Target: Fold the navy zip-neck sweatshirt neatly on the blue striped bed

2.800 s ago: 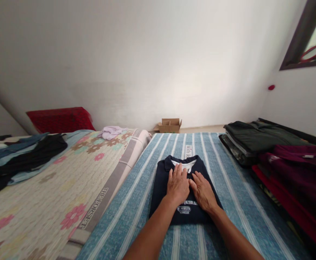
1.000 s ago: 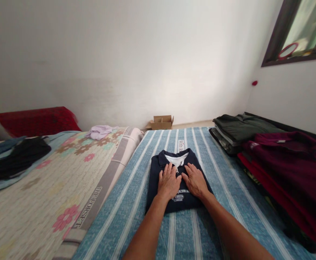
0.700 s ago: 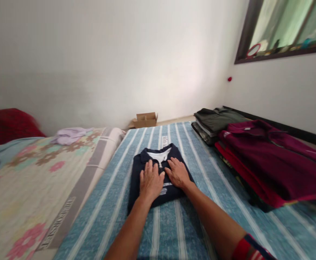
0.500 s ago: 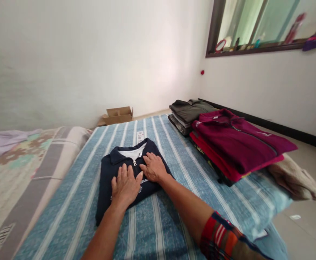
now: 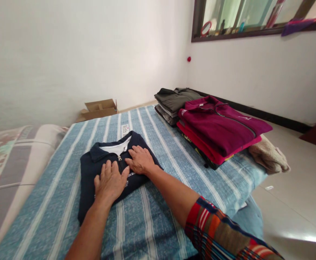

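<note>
A folded navy zip-collar shirt (image 5: 89,180) lies on the blue striped bed cover (image 5: 171,187), its collar pointing away from me. The collar's inside is white, and a small zip pull shows at the neck. My left hand (image 5: 111,182) rests flat on the left front of the shirt, fingers spread. On the right front, just below the collar, lies my right hand (image 5: 140,160), also flat with its fingers stretched out. Neither hand grips anything. White lettering on the chest is partly hidden by my hands.
To the right stand a stack topped by a maroon zip jacket (image 5: 223,122) and one topped by a dark grey-green garment (image 5: 176,99). A beige knitted item (image 5: 269,155) hangs by the bed's edge. An open cardboard box (image 5: 101,109) is behind; a second bed (image 5: 14,155) adjoins at left.
The view has turned right and slightly down, so everything sits further left in the picture. Both hands stay flat on the shirt in nearly the same places.
</note>
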The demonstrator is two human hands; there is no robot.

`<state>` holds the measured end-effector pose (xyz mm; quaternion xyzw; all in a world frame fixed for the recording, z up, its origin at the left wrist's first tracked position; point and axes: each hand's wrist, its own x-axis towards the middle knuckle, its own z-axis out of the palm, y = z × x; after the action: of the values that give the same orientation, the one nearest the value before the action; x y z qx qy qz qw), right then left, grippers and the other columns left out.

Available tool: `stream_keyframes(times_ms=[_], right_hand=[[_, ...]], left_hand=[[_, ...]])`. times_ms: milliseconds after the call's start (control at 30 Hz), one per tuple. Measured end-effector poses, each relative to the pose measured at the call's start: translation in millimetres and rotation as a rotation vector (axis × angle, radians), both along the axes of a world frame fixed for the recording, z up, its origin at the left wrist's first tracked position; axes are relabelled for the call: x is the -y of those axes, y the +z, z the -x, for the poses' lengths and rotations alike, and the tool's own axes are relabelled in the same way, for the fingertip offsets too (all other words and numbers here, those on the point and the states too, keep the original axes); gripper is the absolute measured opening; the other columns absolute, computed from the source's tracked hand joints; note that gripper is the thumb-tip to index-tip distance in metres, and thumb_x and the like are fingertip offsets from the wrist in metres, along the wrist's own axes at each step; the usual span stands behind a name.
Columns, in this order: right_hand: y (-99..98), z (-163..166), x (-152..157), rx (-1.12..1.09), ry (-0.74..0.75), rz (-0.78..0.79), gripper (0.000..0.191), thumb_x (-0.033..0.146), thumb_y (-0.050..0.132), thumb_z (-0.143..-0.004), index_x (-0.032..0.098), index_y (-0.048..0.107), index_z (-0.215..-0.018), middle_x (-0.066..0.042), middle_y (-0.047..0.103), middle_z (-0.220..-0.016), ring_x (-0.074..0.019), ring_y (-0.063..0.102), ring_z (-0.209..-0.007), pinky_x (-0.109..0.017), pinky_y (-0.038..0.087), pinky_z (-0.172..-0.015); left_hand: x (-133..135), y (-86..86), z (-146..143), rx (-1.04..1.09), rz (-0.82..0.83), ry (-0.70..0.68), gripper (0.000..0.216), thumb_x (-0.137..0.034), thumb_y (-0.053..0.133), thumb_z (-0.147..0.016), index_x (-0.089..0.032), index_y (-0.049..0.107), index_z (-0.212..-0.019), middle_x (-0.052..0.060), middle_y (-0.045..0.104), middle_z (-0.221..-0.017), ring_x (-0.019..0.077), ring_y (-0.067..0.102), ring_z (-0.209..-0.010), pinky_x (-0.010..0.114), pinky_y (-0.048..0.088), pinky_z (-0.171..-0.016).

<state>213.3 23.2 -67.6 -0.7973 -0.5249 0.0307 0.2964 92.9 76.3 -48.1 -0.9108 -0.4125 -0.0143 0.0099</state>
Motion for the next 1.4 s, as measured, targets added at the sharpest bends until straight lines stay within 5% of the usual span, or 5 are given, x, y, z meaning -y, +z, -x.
stream_keyframes(times_ms=[333, 1400], right_hand=[[0.2, -2.6, 1.0, 0.018, -0.007, -0.015, 0.035, 0.041, 0.037, -0.093, 0.018, 0.052, -0.116, -0.009, 0.045, -0.136, -0.0240, 0.037, -0.126, -0.044, 0.029, -0.102], [-3.8, 3.2, -1.0, -0.019, -0.005, -0.018, 0.037, 0.040, 0.039, -0.093, 0.019, 0.052, -0.121, -0.010, 0.042, -0.139, -0.0234, 0.033, -0.130, -0.043, 0.026, -0.104]], left_hand=[[-16.8, -1.7, -1.9, 0.098, -0.017, 0.095, 0.093, -0.065, 0.029, -0.078, 0.008, 0.033, -0.135, 0.029, 0.030, -0.142, 0.0396, 0.026, -0.133, 0.051, 0.029, -0.102], [-20.5, -11.5, 4.5, 0.068, -0.030, 0.073, 0.091, -0.063, 0.031, -0.077, 0.007, 0.033, -0.135, 0.028, 0.032, -0.142, 0.0377, 0.027, -0.133, 0.048, 0.029, -0.101]])
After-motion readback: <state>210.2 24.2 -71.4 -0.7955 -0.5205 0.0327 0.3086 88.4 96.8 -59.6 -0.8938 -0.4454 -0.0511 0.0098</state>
